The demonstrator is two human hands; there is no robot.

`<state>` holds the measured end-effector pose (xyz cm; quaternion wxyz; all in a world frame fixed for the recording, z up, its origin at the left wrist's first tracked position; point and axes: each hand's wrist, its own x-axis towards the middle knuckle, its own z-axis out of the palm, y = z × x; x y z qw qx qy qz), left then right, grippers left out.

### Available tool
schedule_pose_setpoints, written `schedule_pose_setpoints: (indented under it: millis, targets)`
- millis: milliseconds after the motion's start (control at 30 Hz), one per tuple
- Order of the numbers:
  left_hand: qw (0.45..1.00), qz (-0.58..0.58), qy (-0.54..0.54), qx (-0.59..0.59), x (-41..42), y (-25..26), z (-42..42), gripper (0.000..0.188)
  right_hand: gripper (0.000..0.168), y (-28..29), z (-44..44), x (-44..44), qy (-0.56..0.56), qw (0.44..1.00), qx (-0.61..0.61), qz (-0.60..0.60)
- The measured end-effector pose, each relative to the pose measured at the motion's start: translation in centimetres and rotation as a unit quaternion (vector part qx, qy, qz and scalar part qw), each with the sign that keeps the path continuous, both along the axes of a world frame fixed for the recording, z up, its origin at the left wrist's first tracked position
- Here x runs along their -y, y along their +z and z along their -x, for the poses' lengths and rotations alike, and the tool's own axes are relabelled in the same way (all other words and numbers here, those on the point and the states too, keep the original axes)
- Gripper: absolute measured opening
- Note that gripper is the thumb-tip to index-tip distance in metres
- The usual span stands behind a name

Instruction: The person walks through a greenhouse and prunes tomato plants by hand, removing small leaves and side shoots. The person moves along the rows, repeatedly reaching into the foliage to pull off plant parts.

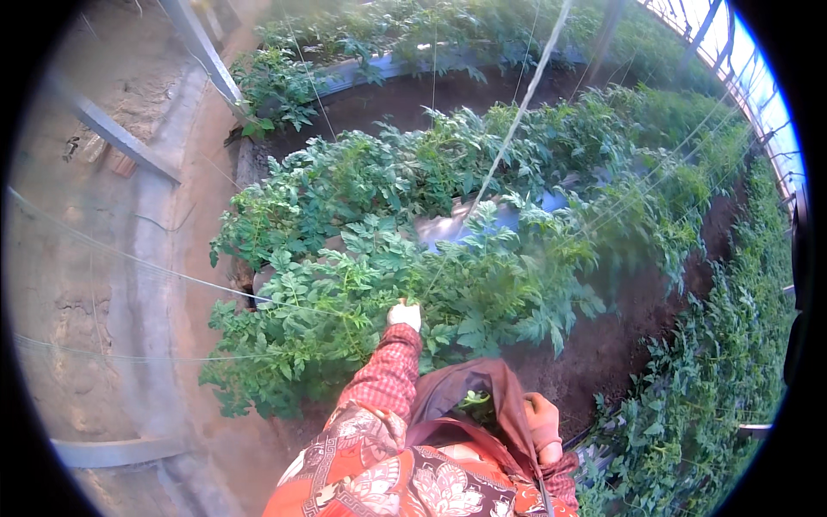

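Observation:
My left hand, in a red checked sleeve, reaches into the top of a row of leafy green plants that look like tomato plants. Leaves hide its fingertips, so whether it pinches a shoot cannot be told. A dark maroon cloth bag hangs open at my waist, with some green plant pieces inside. At the bag's right side, my right hand has its fingers curled against the cloth rim. A patterned red garment covers my front.
A pale rope slants down into the plants, and thin strings cross from the left. Grey posts stand beside the dirt path. Bare soil separates this row from more plants at right. Plastic film shows between leaves.

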<state>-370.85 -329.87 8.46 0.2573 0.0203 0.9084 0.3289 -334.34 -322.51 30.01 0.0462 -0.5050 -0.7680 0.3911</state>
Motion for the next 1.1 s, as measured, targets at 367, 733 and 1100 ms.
schedule_pose_setpoints:
  millis: [367, 733, 1100]
  targets:
    - [0.786, -0.433, -0.147, 0.416, 0.8, 25.8, -7.6, 0.017, 0.033, 8.8, 9.0, -3.8, -0.017, 0.957, -0.242, 0.158]
    - [0.759, -0.159, -0.628, 0.057, 4.0, 26.8, -7.4, 0.082, 0.029, 10.4, 10.6, -1.3, 0.056, 0.903, -0.3, 0.301]
    - [0.792, -0.088, -0.586, -0.148, 1.2, 27.7, -6.9, 0.041, 0.029, 3.1, 12.7, 2.8, 0.436, 0.885, 0.143, -0.081]
